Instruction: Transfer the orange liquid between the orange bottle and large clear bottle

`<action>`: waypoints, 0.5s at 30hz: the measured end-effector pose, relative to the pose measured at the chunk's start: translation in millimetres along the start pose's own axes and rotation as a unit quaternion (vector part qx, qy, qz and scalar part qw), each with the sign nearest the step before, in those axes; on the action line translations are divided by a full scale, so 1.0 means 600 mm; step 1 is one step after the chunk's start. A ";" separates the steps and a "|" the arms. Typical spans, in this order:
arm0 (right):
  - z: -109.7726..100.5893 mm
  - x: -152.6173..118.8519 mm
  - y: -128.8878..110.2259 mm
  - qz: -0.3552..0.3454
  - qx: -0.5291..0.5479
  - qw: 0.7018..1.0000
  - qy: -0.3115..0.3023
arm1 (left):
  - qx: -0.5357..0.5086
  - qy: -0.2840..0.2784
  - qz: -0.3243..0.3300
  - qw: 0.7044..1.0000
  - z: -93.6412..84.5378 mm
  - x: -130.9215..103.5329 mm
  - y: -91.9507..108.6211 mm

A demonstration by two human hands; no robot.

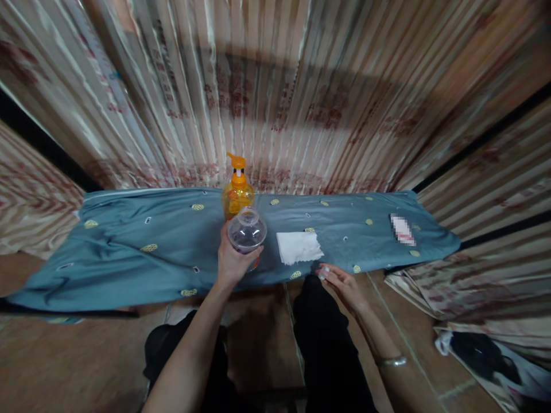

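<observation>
My left hand is wrapped round a clear plastic bottle and holds it upright over the cloth. The bottle's neck is uncapped. Just behind it stands an orange-yellow pump bottle, its lower part hidden by the clear bottle. My right hand is low at the cloth's front edge, beside my knee. Its fingertips pinch a small whitish thing, too small to name. Between the hands, a little farther back, lies a folded white paper tissue with a ragged edge.
A teal cloth with yellow pineapple prints covers the narrow table. A small blurred-out packet lies at its right. Pleated patterned curtains hang behind and at both sides. A bag with dark things sits on the tiled floor at right.
</observation>
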State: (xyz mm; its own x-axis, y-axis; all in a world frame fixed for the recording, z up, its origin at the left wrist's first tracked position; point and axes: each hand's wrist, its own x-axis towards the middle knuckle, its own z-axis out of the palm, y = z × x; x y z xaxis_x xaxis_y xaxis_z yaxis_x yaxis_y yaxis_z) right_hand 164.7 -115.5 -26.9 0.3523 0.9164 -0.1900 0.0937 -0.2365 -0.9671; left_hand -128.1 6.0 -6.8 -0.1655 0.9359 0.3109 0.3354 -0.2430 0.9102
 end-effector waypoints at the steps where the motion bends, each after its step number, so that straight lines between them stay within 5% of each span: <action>1: -0.009 -0.001 0.010 0.028 0.032 0.999 0.013 | 0.003 0.001 0.003 1.000 0.000 0.000 0.000; 6: -0.055 0.052 0.032 0.007 0.062 0.993 0.103 | 0.013 0.009 0.005 1.000 -0.001 0.001 -0.001; 15: -0.137 0.217 0.019 -0.043 -0.254 0.936 0.241 | 0.021 0.007 0.012 1.000 -0.003 -0.001 -0.001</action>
State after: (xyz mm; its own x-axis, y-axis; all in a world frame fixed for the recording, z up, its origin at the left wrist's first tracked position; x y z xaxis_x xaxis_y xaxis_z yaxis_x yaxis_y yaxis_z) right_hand 288.4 -25.3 -48.5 0.6907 0.7161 0.1008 0.5282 -0.4043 -0.7467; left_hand -129.9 5.4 -7.2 -0.1696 0.9265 0.3360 0.3787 -0.2535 0.8901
